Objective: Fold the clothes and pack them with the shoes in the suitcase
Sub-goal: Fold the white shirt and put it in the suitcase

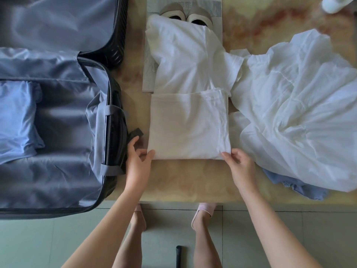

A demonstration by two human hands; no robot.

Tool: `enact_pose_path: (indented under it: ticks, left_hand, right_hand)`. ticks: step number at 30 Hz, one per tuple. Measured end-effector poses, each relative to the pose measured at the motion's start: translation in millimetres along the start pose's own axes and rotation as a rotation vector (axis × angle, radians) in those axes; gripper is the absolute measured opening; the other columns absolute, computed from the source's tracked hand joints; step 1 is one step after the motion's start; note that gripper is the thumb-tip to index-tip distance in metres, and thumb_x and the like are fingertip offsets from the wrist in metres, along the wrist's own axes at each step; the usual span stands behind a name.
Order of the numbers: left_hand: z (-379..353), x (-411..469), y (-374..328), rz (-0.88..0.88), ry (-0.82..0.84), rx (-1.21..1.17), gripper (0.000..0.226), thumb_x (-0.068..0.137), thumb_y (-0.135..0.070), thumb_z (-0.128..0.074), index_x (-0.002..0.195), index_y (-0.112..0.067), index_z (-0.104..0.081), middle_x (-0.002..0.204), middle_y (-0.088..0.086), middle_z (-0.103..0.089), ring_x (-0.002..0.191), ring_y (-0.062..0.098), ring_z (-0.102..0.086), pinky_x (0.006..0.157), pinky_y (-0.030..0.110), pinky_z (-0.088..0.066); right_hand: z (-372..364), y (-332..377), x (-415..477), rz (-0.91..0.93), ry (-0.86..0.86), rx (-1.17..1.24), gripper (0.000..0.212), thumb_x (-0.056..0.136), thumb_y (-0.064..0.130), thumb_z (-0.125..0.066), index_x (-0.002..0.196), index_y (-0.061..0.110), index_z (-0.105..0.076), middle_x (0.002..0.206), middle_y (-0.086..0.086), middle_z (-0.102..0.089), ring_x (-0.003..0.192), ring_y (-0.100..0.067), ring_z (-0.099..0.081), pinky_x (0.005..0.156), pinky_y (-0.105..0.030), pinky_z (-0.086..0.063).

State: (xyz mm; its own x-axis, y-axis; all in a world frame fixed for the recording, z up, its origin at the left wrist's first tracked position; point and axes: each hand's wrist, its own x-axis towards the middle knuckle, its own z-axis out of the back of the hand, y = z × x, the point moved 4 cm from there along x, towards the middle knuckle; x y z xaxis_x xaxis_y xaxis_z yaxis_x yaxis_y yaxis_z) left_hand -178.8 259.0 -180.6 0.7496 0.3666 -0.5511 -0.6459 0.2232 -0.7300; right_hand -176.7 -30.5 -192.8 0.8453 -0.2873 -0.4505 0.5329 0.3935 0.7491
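I see my left hand (139,161) spread, thumb touching the folded shirt (189,124) between my hands. My right hand (239,165) pinches its corner.

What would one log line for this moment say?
step: folding white shirt | left hand: touches near-left corner | right hand: pinches near-right corner | suitcase: open | shoes: unpacked, beyond shirt
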Motion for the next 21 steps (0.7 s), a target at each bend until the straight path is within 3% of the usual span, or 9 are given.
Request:
enact_pose_path:
  ticks: [3, 6, 9, 12, 17, 19, 21]
  left_hand:
    - [2.4, -6.3, 13.8, -0.001, 0.015, -0.011, 0.06, 0.093, -0.012, -0.056, 0.144, -0.024, -0.026, 0.096, 0.003, -0.059, 0.088, 0.007, -0.055, 0.081, 0.019, -0.039]
    - [0.0, -10.6, 21.0, 0.017, 0.07, -0.006, 0.067, 0.095, -0.017, -0.054, 0.149, -0.026, -0.015, 0.101, -0.003, -0.059, 0.094, 0.006, -0.056, 0.079, 0.015, -0.037]
    - [-4.3, -5.5, 16.6, 0.022, 0.096, 0.024, 0.07, 0.095, -0.023, -0.056, 0.15, -0.028, -0.014, 0.099, -0.003, -0.059, 0.088, 0.002, -0.052, 0.078, 0.017, -0.034]
    - [-1.9, -5.2, 12.8, 0.003, 0.032, 0.059, 0.066, 0.095, -0.019, -0.055, 0.149, -0.024, -0.018, 0.098, 0.007, -0.061, 0.081, 0.005, -0.052, 0.069, 0.01, -0.033]
    - [3.4, -23.6, 22.9, -0.035, 0.024, 0.134, 0.065, 0.094, -0.018, -0.057, 0.147, -0.028, -0.021, 0.089, 0.003, -0.061, 0.076, 0.01, -0.055, 0.065, 0.013, -0.037]
    - [4.8, -32.6, 33.6, -0.016, 0.04, 0.151, 0.065, 0.093, -0.019, -0.058, 0.146, -0.03, -0.022, 0.086, 0.001, -0.061, 0.077, 0.014, -0.057, 0.066, 0.02, -0.039]
    - [5.7, -40.8, 45.5, 0.026, 0.051, 0.146, 0.067, 0.092, -0.02, -0.059, 0.146, -0.032, -0.021, 0.085, -0.001, -0.061, 0.078, 0.017, -0.057, 0.068, 0.026, -0.041]
  right_hand:
    - [5.1, -9.6, -7.7, -0.007, 0.15, -0.095, 0.009, 0.086, 0.023, -0.068, 0.088, 0.014, -0.066, 0.089, 0.003, -0.069, 0.092, -0.014, -0.061, 0.077, -0.023, -0.043]
    - [3.8, -11.2, -11.3, -0.035, 0.204, -0.12, 0.013, 0.083, 0.027, -0.071, 0.094, 0.02, -0.067, 0.097, 0.007, -0.068, 0.098, -0.007, -0.059, 0.078, -0.017, -0.04]
    - [-4.7, 2.6, -5.3, -0.106, 0.137, 0.023, 0.013, 0.085, 0.033, -0.069, 0.088, 0.021, -0.067, 0.08, 0.012, -0.067, 0.079, -0.003, -0.061, 0.071, -0.021, -0.041]
    - [-7.2, 8.3, -2.9, -0.058, 0.033, -0.138, 0.027, 0.087, 0.028, -0.065, 0.065, 0.017, -0.054, 0.054, 0.008, -0.05, 0.056, -0.01, -0.046, 0.069, -0.032, -0.036]
    - [1.7, -8.4, -20.8, -0.074, -0.036, -0.265, 0.028, 0.088, 0.023, -0.063, 0.065, 0.012, -0.052, 0.052, 0.006, -0.048, 0.06, -0.019, -0.048, 0.08, -0.043, -0.04]
    - [2.2, -17.9, -28.3, -0.094, -0.015, -0.264, 0.029, 0.087, 0.023, -0.064, 0.063, 0.015, -0.051, 0.052, 0.004, -0.049, 0.06, -0.02, -0.049, 0.076, -0.041, -0.04]
    - [1.4, -26.3, -34.4, -0.114, -0.005, -0.262, 0.026, 0.086, 0.023, -0.065, 0.068, 0.008, -0.055, 0.058, -0.009, -0.055, 0.065, -0.031, -0.052, 0.067, -0.038, -0.04]
